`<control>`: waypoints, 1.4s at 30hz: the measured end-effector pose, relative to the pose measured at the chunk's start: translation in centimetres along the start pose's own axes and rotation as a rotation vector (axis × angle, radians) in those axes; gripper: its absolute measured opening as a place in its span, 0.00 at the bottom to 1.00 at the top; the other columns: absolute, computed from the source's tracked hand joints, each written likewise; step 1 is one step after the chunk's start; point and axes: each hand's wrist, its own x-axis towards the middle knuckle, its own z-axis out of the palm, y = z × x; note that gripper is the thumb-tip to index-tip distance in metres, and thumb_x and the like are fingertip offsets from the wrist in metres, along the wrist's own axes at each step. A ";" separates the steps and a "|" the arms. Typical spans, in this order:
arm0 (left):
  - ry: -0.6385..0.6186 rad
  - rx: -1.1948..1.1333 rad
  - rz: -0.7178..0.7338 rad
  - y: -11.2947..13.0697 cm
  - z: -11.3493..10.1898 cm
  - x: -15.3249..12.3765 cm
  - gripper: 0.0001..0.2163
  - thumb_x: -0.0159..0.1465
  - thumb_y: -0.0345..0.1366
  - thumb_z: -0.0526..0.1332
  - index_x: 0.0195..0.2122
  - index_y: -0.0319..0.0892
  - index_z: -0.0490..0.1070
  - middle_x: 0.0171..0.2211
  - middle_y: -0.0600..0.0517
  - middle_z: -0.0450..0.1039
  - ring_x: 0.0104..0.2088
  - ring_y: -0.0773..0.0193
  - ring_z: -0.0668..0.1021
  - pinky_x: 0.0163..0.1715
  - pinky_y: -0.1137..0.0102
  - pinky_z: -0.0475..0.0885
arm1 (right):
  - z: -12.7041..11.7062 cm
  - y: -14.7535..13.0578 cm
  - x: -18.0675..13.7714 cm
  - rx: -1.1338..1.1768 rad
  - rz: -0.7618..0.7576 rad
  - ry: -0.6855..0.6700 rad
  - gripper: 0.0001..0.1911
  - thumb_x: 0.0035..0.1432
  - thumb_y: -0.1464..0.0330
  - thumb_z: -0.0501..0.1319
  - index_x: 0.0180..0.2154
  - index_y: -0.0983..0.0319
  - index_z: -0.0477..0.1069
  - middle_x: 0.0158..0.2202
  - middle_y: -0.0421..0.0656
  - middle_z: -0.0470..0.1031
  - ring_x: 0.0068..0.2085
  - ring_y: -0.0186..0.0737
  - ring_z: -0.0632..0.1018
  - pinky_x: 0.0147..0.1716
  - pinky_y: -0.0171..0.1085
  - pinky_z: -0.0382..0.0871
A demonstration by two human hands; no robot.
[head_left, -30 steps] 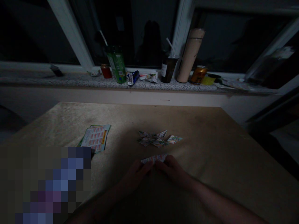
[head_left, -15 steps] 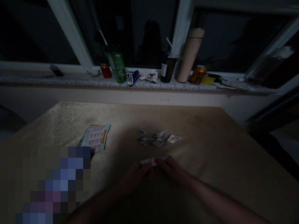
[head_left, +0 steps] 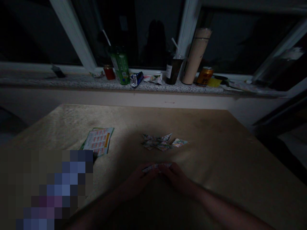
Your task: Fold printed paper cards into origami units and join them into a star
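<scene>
In dim light, my left hand (head_left: 139, 180) and my right hand (head_left: 177, 177) meet over a small folded strip of printed paper (head_left: 155, 166) on the tan table (head_left: 216, 153). Both hands pinch it, fingers closed on its ends, pressing it against the tabletop. Just beyond it lies a cluster of several folded paper pieces (head_left: 163, 142). A small stack of printed paper sheets (head_left: 98, 141) rests to the left.
A blurred pixelated patch covers the lower left. On the stone windowsill (head_left: 72, 82) behind the table stand a green bottle (head_left: 120, 65), a red jar (head_left: 109, 72), a dark cup with a straw (head_left: 173, 68), a tall beige tumbler (head_left: 195, 57), an orange can (head_left: 203, 76) and wrappers.
My fingers have closed further over the paper strip, covering more of it and flattening it. The piece has shifted slightly toward me. Nothing else on the table has moved.
</scene>
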 end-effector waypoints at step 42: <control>0.288 0.293 0.012 -2.5 0.5 -0.3 0.14 0.57 0.47 0.55 0.36 0.44 0.74 0.38 0.46 0.74 0.43 0.52 0.72 0.46 0.63 0.65 | 0.4 -0.4 0.0 -0.016 -0.054 0.041 0.14 0.54 0.57 0.60 0.28 0.61 0.74 0.25 0.38 0.73 0.27 0.35 0.71 0.27 0.33 0.66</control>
